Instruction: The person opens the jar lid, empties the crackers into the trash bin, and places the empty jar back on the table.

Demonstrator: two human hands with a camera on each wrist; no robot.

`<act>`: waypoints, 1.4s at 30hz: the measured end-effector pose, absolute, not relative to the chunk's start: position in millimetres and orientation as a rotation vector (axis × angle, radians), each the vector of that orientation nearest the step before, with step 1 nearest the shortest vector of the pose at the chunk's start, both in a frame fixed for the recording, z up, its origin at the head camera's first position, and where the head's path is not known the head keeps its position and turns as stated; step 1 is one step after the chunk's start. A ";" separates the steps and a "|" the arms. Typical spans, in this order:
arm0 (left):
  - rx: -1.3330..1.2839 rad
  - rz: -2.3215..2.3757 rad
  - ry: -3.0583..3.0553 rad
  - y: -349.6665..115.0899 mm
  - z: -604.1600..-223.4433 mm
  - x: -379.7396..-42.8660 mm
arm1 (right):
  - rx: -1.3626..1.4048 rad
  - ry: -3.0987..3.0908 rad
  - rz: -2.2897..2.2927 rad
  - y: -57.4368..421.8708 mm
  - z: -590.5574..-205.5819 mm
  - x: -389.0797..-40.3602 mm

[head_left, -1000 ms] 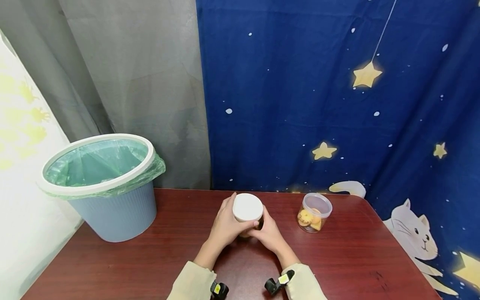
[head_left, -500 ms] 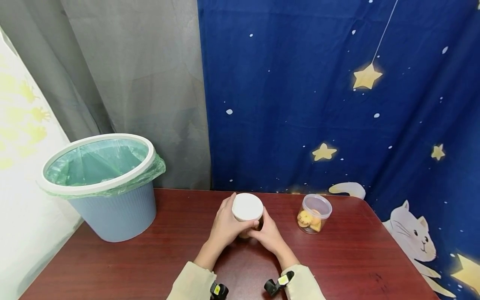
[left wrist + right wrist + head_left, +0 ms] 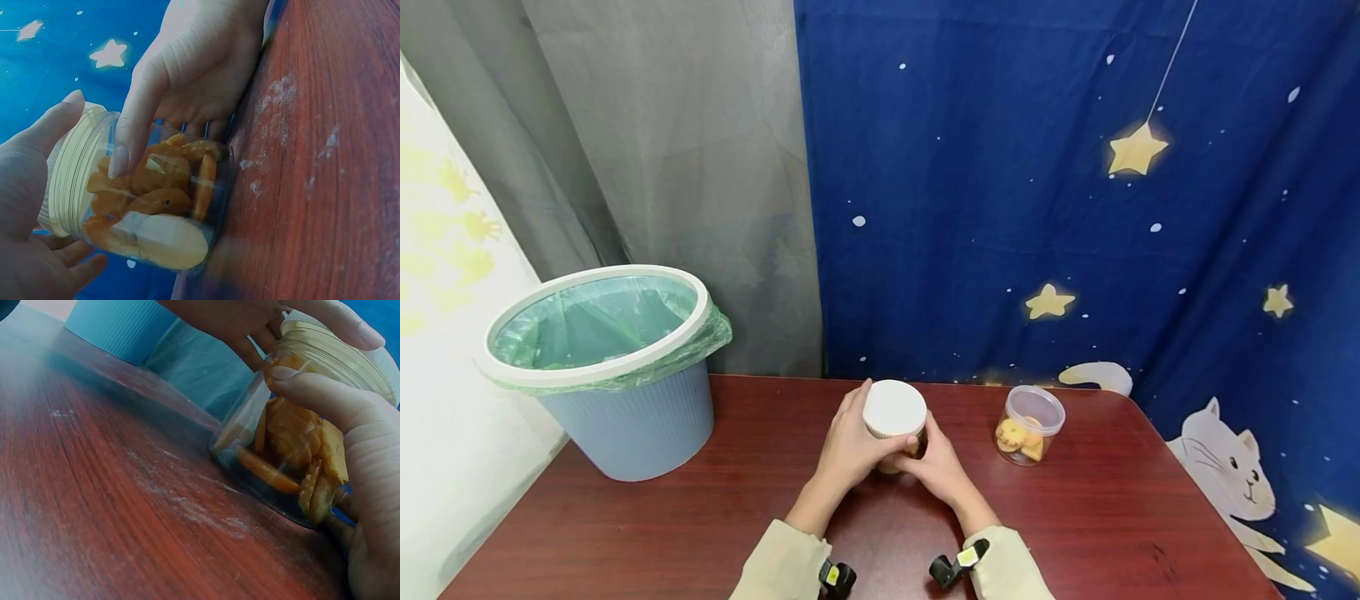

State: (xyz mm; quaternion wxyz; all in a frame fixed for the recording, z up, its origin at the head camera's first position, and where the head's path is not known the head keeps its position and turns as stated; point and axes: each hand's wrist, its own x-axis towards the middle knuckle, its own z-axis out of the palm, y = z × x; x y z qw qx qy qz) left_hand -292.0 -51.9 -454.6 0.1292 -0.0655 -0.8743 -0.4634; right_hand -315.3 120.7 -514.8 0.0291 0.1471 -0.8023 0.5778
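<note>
A clear plastic jar of cookies with a white ribbed screw lid stands on the table between both hands. My left hand grips the lid, its thumb on the near side and fingers round the far side. Lower down, my right hand holds the clear body. The right thumb lies across the jar's wall in the right wrist view, where the cookies show through the plastic. From the head view most of the jar's body is hidden behind the hands.
To the right stands a second clear jar with a translucent lid and a few cookies inside. A blue waste bin with a green liner stands at the left of the red-brown table. Curtains hang behind the table.
Both hands stay round the jar in nearly the same place. The white lid appears slightly higher in the head view than before.
</note>
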 end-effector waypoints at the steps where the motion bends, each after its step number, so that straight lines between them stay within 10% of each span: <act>1: -0.193 -1.347 -2.538 -51.8 -454.8 -292.0 | 0.460 -2.471 1.782 120.8 -515.0 -315.3; 42: 0.054 -1.281 -2.471 -108.5 -450.8 -307.0 | 0.570 -2.487 1.754 116.4 -479.6 -294.2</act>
